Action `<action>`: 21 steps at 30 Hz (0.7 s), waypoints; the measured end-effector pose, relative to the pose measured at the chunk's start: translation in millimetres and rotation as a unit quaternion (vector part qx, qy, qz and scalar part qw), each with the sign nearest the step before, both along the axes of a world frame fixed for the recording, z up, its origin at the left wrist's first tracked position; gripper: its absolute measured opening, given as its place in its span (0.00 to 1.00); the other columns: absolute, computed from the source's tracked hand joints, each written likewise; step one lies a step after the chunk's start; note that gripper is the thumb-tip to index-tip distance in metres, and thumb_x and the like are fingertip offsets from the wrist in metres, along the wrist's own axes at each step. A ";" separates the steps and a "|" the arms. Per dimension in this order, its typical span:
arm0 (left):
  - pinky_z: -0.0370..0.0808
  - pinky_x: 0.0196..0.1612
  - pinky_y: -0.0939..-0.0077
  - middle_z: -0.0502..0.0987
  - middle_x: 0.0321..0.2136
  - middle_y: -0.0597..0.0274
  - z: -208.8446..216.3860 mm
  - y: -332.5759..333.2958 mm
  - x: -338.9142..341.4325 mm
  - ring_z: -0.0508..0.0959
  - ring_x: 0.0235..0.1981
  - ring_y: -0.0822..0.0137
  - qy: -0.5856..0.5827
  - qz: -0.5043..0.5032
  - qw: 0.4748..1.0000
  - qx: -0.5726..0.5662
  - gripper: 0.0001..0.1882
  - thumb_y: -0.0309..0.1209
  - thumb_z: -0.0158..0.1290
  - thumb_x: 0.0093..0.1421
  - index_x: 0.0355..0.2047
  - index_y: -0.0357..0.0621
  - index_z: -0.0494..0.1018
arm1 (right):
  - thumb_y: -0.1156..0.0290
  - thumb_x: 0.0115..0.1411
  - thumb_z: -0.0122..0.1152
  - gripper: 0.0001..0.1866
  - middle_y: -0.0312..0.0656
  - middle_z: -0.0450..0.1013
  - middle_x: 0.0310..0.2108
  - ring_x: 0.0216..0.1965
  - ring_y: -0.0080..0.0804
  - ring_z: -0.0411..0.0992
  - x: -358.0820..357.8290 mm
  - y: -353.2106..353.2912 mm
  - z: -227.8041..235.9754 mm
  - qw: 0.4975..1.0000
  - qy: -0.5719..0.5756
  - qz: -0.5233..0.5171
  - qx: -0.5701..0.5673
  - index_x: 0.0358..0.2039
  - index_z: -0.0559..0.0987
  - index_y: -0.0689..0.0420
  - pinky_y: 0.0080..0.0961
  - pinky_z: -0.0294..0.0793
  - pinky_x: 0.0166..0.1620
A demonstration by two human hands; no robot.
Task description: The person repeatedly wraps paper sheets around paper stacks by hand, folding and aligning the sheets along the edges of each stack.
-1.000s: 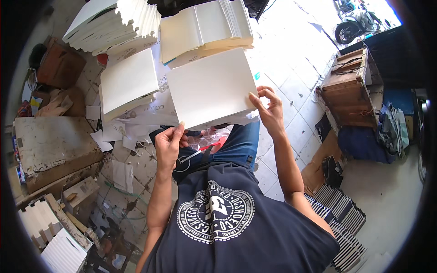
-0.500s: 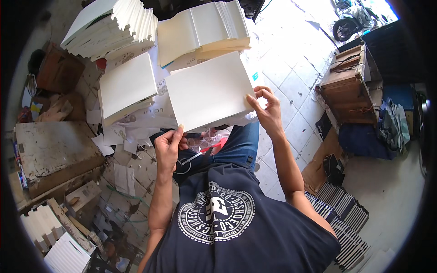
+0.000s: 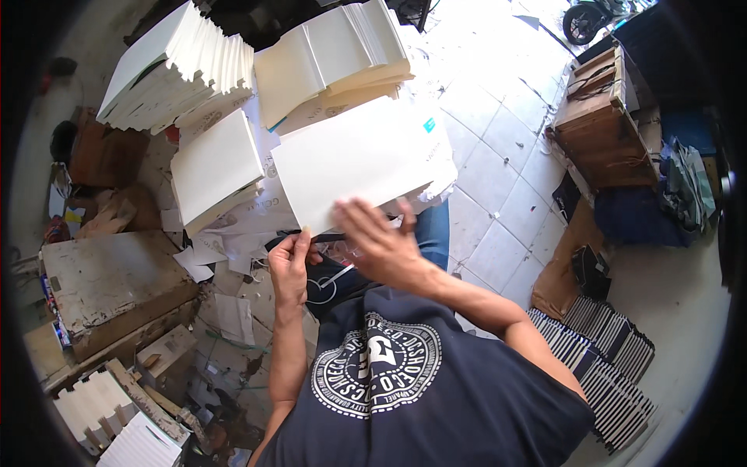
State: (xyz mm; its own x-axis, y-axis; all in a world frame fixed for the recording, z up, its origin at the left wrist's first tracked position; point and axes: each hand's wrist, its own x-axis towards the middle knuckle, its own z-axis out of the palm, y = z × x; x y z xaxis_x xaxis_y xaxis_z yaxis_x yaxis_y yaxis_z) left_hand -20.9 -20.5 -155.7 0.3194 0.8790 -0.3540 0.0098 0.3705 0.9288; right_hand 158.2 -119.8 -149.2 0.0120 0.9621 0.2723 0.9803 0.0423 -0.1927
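A large white paper piece (image 3: 342, 156), a single sheet or a thin stack, lies slanted before me over the work surface. My left hand (image 3: 292, 261) pinches its near left corner between thumb and fingers. Along the near edge my right hand (image 3: 373, 237) rests on the paper, fingers stretched out flat and thumb apart, slightly smeared by motion. To the left is a low pile of cream sheets (image 3: 218, 159). Beyond the paper stand a bulky pile of folded pages (image 3: 331, 58) and, at the far left, a taller pile with ragged edges (image 3: 171, 70).
Printed wrapping paper (image 3: 268, 206) covers the work surface. A worn wooden box (image 3: 109, 268) stands at left, above page blocks (image 3: 93, 393). On the right are a wooden cabinet (image 3: 603, 124), stacks of dark-covered books (image 3: 599, 373) and pale floor tiles (image 3: 490, 171). A motorcycle (image 3: 583, 23) stands far right.
My right hand has left the paper's right edge and swung left and nearer, flattening onto the near edge. My left hand still pinches the corner. The view has shifted slightly.
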 end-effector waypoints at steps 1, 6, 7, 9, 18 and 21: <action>0.70 0.25 0.83 0.77 0.21 0.65 2.1 0.2 0.4 0.73 0.18 0.76 0.000 0.001 1.000 0.000 0.14 0.35 0.59 0.66 0.29 0.35 0.79 | 0.46 0.55 0.66 0.43 0.39 0.57 0.71 0.73 0.31 0.50 19.2 -8.8 -5.6 0.999 -0.010 -0.031 0.005 0.68 0.65 0.52 0.58 0.21 0.68; 0.70 0.24 0.83 0.77 0.22 0.64 11.8 -0.1 -2.5 0.73 0.19 0.76 -0.015 -0.019 1.000 -0.003 0.14 0.36 0.59 0.65 0.29 0.37 0.79 | 0.35 0.47 0.70 0.57 0.45 0.56 0.71 0.74 0.37 0.49 89.2 -37.8 -8.0 0.988 0.053 -0.143 0.001 0.69 0.61 0.59 0.57 0.15 0.68; 0.70 0.24 0.83 0.77 0.21 0.64 14.1 1.7 -2.5 0.73 0.19 0.76 -0.022 -0.024 0.999 -0.004 0.14 0.36 0.59 0.65 0.29 0.37 0.79 | 0.35 0.47 0.70 0.57 0.45 0.56 0.71 0.74 0.37 0.49 87.9 -32.5 1.1 0.989 0.051 -0.142 0.005 0.69 0.61 0.59 0.57 0.15 0.68; 0.70 0.23 0.84 0.77 0.22 0.65 25.8 -0.9 -6.2 0.73 0.19 0.77 -0.034 -0.031 0.999 -0.007 0.14 0.37 0.58 0.66 0.30 0.38 0.79 | 0.35 0.45 0.71 0.60 0.48 0.52 0.72 0.74 0.40 0.46 72.4 -14.5 23.4 0.981 0.145 -0.098 0.079 0.70 0.58 0.60 0.61 0.21 0.68; 0.72 0.48 0.70 0.70 0.55 0.57 53.6 -30.6 24.8 0.73 0.50 0.67 -0.061 0.037 0.994 0.082 0.28 0.42 0.47 0.72 0.65 0.40 0.56 | 0.78 0.61 0.63 0.11 0.44 0.81 0.33 0.32 0.27 0.80 13.4 75.8 138.3 0.895 0.371 0.059 0.241 0.45 0.75 0.63 0.20 0.77 0.31; 0.73 0.48 0.73 0.70 0.55 0.56 52.7 -8.7 28.6 0.73 0.51 0.68 -0.097 -0.015 0.984 0.150 0.29 0.39 0.51 0.70 0.65 0.38 0.57 | 0.80 0.64 0.61 0.09 0.48 0.80 0.34 0.38 0.23 0.79 29.9 70.5 160.3 0.707 0.637 0.028 0.306 0.42 0.70 0.64 0.20 0.78 0.37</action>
